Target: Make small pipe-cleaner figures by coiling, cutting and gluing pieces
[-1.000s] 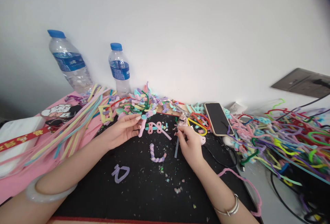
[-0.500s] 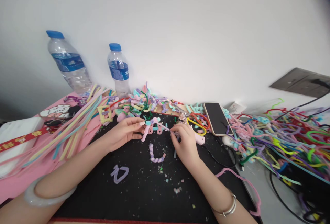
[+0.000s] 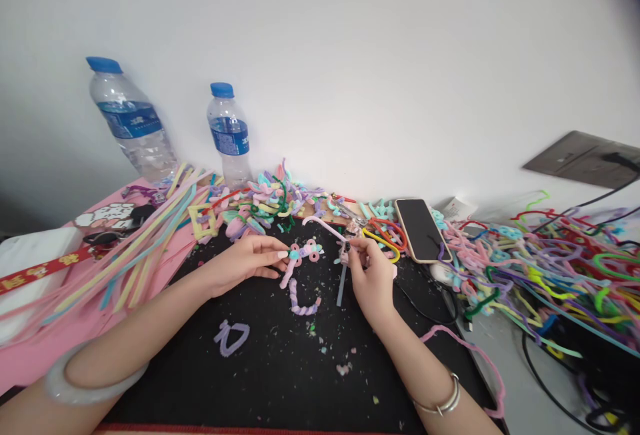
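My left hand [image 3: 257, 263] pinches a small pink, lilac and teal pipe-cleaner piece [image 3: 301, 253] with little pink rings, held low over the black mat [image 3: 280, 381]. To its right, my right hand [image 3: 369, 268] has its fingers closed at one end of a pale pink pipe cleaner [image 3: 323, 223], which curves up and to the left. A clear greyish stick [image 3: 341, 286] lies just below those fingertips. Between the hands rests a twisted lilac and pink curved piece [image 3: 301, 307]. A flat purple looped piece [image 3: 233, 339] lies nearer, at the left.
Two bottles [image 3: 131, 120] [image 3: 229, 131] stand by the wall. Piled pipe cleaners [image 3: 270, 201] line the back, with a phone [image 3: 423, 229] and yellow-handled scissors [image 3: 383, 243] at the right. More tangled pipe cleaners [image 3: 545, 268] cover the far right. Long strips [image 3: 145, 241] lie left.
My right hand has moved slightly right, and the pale pink pipe cleaner now rises from it, apart from the piece in my left hand. That piece has turned and its rings face differently.
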`<action>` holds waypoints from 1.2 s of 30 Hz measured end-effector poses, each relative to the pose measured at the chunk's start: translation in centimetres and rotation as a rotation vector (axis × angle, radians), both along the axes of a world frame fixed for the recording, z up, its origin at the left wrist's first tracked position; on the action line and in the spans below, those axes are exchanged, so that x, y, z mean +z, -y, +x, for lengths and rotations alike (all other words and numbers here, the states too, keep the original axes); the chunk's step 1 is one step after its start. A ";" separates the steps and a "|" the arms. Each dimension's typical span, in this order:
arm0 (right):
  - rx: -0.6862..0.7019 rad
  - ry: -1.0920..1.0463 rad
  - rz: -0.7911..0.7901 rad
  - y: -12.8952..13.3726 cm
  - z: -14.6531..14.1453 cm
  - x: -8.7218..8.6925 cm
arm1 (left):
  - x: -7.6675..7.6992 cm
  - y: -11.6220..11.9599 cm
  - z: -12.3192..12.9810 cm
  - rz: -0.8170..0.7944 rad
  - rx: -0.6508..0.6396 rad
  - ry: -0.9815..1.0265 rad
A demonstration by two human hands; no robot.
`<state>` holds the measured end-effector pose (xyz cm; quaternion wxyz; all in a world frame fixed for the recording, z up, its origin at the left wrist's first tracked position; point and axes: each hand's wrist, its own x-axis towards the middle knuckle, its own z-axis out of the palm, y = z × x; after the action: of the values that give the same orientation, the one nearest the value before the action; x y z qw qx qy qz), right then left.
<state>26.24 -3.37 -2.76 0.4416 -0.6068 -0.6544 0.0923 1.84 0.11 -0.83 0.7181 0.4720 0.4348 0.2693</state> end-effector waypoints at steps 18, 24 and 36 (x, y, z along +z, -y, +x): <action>0.226 0.317 -0.007 -0.5 -1.2 1.1 | 0.1 -1.1 -2.0 -0.002 -0.182 -0.135; 0.280 0.295 0.017 0.0 -1.2 1.4 | 0.3 -1.1 -2.1 -0.008 -0.195 -0.133; 0.288 0.228 0.026 0.7 -0.8 1.4 | 0.4 -1.2 -2.6 -0.013 -0.216 -0.230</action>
<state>25.47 -4.05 -1.31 0.3547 -0.5077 -0.7813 0.0768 -0.75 1.34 -0.47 0.6913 0.5393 0.4624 0.1318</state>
